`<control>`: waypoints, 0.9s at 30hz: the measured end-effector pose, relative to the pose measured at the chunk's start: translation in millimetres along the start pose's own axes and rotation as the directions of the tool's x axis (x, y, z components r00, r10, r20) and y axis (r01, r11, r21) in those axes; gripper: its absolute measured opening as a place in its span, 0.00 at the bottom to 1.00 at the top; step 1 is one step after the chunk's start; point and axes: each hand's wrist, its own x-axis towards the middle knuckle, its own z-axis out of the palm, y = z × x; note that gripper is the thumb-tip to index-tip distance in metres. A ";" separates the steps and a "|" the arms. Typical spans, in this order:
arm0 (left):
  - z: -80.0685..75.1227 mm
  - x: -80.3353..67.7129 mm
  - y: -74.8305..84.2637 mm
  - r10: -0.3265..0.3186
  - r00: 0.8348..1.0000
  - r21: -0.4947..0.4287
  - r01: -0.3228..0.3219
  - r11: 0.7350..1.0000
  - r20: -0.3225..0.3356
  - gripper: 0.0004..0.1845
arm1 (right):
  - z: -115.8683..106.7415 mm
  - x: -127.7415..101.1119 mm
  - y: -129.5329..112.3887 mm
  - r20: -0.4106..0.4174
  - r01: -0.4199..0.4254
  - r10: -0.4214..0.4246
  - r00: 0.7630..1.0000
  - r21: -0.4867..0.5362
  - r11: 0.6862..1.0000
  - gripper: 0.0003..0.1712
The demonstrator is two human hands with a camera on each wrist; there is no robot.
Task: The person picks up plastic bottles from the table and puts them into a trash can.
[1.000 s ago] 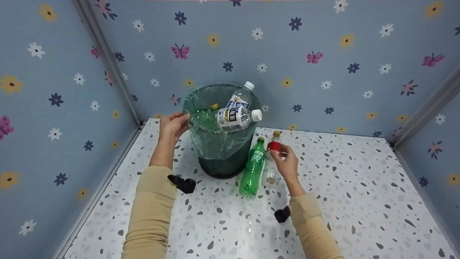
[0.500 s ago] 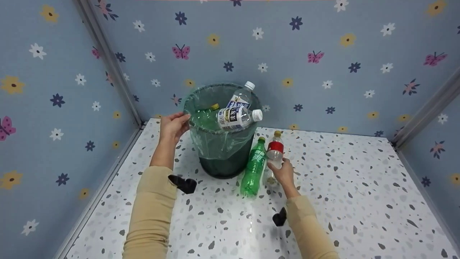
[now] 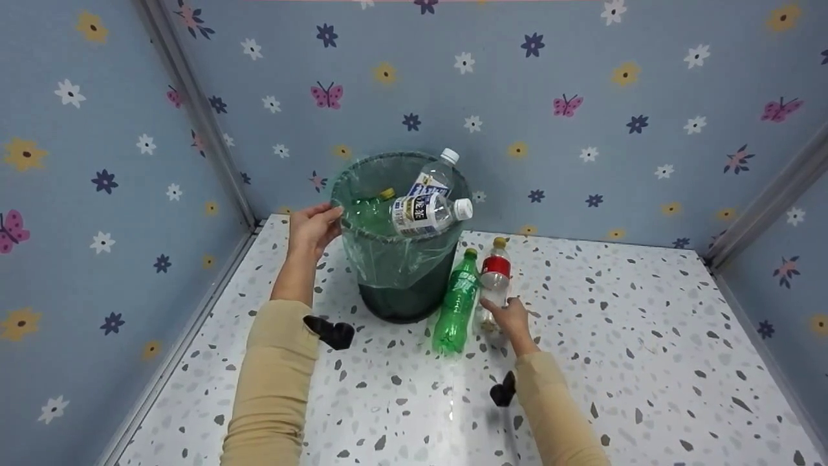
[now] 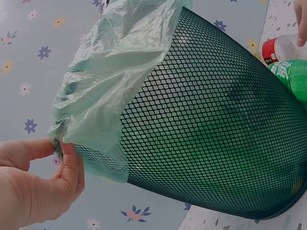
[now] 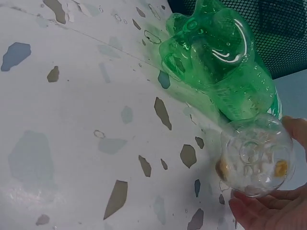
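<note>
A dark green mesh bin lined with a pale green plastic bag stands on the speckled table. My left hand pinches the bagged rim at the bin's left side. Right of the bin, a green bottle leans against it, and beside that stands a clear bottle with a red label. My right hand grips the clear bottle low down, its fingers curled round the base. The green bottle lies next to it.
Inside the bin lie two clear white-capped bottles and a green one with a yellow cap. Flowered blue walls enclose the table on three sides. Bare speckled tabletop stretches to the right and front.
My right hand has slid down the clear bottle from the red label to its lower part. The left hand has stayed on the bin's rim.
</note>
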 end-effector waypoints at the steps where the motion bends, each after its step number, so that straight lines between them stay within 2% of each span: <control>1: 0.0 0.0 -0.2 0.000 1.000 0.000 0.000 1.000 0.000 0.24 | -0.4 -0.1 -0.3 0.004 -0.013 0.013 1.000 0.005 1.000 0.46; 5: 0.0 -0.2 -0.8 -0.001 1.000 -0.002 0.001 1.000 0.001 0.25 | -1.7 0.0 -1.4 0.016 -0.064 0.064 0.998 0.026 0.998 0.46; 9: 0.0 -0.2 -0.5 0.000 1.000 -0.009 0.000 1.000 0.005 0.24 | -2.6 0.5 -1.2 0.011 -0.072 0.072 0.997 0.042 0.997 0.45; 24: -0.6 -0.8 -0.3 -0.011 1.000 -0.017 0.011 1.000 -0.006 0.23 | -14.5 0.0 -0.1 -0.014 -0.050 0.051 0.999 0.052 0.997 0.40; 27: -0.8 -0.3 -0.2 -0.009 1.000 -0.022 0.009 1.000 -0.001 0.24 | -18.3 -1.8 -2.3 -0.022 -0.024 0.025 0.999 0.066 0.998 0.39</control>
